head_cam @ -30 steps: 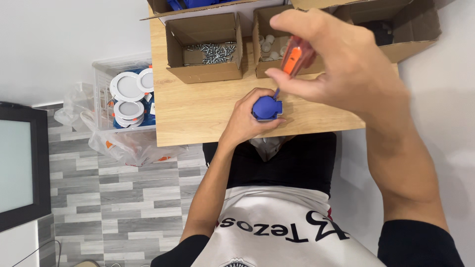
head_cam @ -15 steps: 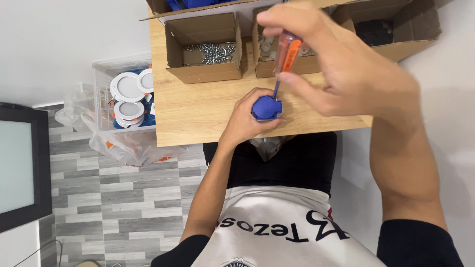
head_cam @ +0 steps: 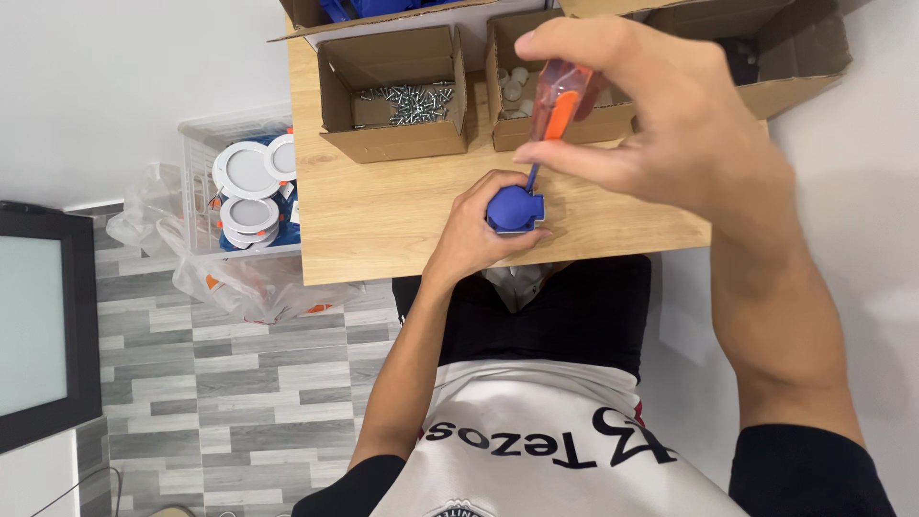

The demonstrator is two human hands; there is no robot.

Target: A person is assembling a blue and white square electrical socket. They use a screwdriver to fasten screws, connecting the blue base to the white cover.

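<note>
Screwdriver meets blue plastic part at the counter's near edge

The right hand (head_cam: 661,124) grips an orange-handled screwdriver (head_cam: 553,105), tip on the blue part (head_cam: 514,208) (clasped by the left hand (head_cam: 479,235)) on the wooden counter (head_cam: 383,220); a box of screws (head_cam: 402,96) sits behind.

Along the far edge of the wooden table sit three open brown cardboard boxes: the left box (head_cam: 392,91) holds a heap of silver screws, the middle box (head_cam: 555,120) small pale round parts, and the larger right box (head_cam: 790,57) lies half out of view. Far left, there's a dark-framed screen (head_cam: 43,330) glowing pale grey-green.
</note>
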